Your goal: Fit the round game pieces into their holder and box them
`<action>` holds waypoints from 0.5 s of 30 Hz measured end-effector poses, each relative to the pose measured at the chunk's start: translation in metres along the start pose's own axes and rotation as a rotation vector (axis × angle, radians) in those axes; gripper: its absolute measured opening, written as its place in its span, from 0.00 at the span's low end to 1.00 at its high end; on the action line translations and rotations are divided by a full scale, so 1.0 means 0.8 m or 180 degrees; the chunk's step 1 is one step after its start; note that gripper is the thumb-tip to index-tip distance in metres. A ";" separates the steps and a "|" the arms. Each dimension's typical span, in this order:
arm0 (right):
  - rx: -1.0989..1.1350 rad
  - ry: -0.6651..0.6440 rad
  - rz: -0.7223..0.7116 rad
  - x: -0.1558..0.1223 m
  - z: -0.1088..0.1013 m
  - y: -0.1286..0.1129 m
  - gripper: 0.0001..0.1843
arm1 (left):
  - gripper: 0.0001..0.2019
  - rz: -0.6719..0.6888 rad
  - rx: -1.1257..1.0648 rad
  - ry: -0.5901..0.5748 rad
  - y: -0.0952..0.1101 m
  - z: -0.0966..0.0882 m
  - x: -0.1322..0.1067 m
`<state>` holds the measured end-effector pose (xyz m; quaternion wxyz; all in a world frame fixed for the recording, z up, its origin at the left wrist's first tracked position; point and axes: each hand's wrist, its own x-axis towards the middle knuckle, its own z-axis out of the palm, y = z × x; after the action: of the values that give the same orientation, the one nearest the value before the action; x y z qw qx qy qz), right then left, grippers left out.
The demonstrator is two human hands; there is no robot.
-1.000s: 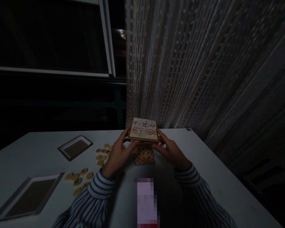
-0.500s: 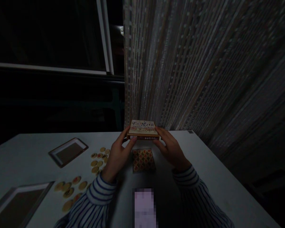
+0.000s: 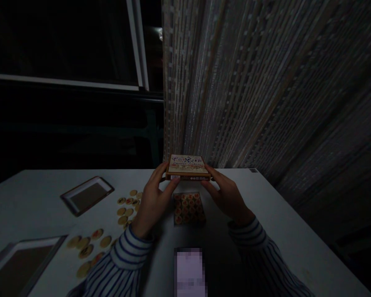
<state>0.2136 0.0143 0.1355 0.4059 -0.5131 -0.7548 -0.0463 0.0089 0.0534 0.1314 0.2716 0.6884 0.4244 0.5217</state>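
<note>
Landmark: the block of chess pieces (image 3: 189, 209). My left hand (image 3: 151, 202) and right hand (image 3: 230, 197) grasp opposite sides of the Chinese chess box (image 3: 187, 166), equally near, beyond the block. Box's front edge runs left-right; long axis unclear.

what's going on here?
Someone in striped sleeves has a flat box with a printed top between both hands, left hand and right hand on opposite sides, thumbs at its near edge. Just nearer the person, a square block of round game pieces sits in packed rows on the white table. Off to the left are scattered loose pieces and two shallow trays, one farther back, one nearer. The scene is dim.
</note>
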 end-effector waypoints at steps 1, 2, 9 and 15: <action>-0.0017 -0.0014 0.0011 0.000 0.000 0.000 0.27 | 0.26 -0.0026 -0.0023 -0.0049 -0.001 -0.001 0.001; -0.0036 -0.0037 0.0027 0.000 -0.001 0.000 0.27 | 0.26 -0.0054 -0.0051 -0.0100 -0.003 -0.001 0.002; -0.0209 -0.0233 0.0257 -0.001 -0.006 -0.001 0.27 | 0.26 -0.0129 -0.0006 -0.0416 -0.013 -0.009 0.009; -0.0483 -0.0429 0.0406 -0.003 -0.010 -0.002 0.27 | 0.27 -0.0014 0.0079 -0.0671 -0.019 -0.010 0.010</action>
<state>0.2170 0.0079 0.1401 0.3164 -0.5913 -0.7406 -0.0428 -0.0029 0.0673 0.1255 0.3073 0.7419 0.4014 0.4405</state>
